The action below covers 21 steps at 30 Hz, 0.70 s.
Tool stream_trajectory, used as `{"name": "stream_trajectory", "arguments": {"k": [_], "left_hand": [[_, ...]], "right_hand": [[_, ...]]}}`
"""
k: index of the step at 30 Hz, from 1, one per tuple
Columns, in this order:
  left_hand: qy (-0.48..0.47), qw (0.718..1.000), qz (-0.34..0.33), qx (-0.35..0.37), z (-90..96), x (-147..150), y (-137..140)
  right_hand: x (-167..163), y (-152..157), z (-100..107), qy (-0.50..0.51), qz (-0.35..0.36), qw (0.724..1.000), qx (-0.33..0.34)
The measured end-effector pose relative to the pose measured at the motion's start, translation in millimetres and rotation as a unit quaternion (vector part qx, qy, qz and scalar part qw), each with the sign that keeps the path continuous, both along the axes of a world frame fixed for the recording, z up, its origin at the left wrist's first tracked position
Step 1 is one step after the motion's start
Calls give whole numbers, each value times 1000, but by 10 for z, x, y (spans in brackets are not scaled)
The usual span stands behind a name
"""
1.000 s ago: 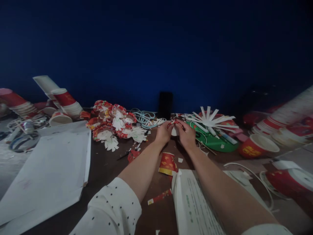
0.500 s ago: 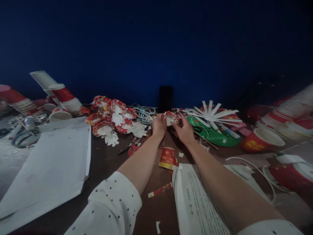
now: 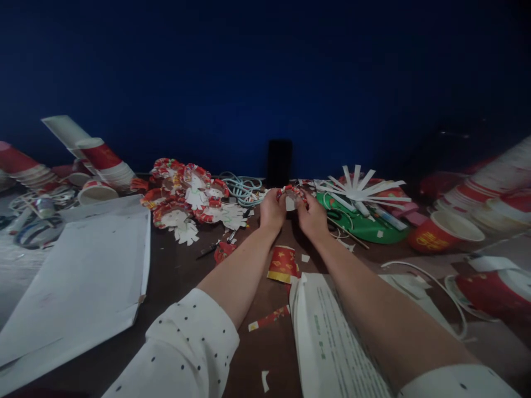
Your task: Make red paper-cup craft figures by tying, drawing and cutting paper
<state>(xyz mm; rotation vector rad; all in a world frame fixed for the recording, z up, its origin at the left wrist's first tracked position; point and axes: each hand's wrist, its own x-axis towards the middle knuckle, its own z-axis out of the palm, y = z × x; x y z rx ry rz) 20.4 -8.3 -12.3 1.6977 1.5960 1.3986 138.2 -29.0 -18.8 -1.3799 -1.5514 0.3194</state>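
A small red-and-white paper craft with a rolled red rim is held up between my two hands at the middle of the table. My left hand grips its left edge with curled fingers. On the other edge, my right hand pinches it with thumb and fingers. A plain white piece shows at its lower middle; the fingers cover much of the rest. Left of my hands lies a pile of similar red-rimmed paper crafts with white cut-out figures. Below my hands is a red cup piece.
White cardboard lies at left, near stacked paper cups. A green sheet bears a white strip-cut paper piece. A red paper cup stands at right. A printed white packet lies under my right forearm. A dark upright block stands behind.
My right hand's fingers have closed in on the craft's right edge and its thumb has come off the front. The whole view has shifted slightly.
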Motion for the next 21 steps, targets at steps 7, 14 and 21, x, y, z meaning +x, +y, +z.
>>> {"name": "stream_trajectory", "arguments": {"k": [7, 14, 21], "left_hand": [[-9, 1000, -27, -3, 13, 18, -32], [-10, 999, 21, -35, -6, -22, 31], [-18, 999, 16, -28, -35, -21, 46]], "right_hand": [[20, -9, 14, 4, -3, 1000, -11], [16, 3, -7, 81, -2, 996, -22], [51, 19, -6, 47, -28, 998, -12]]}}
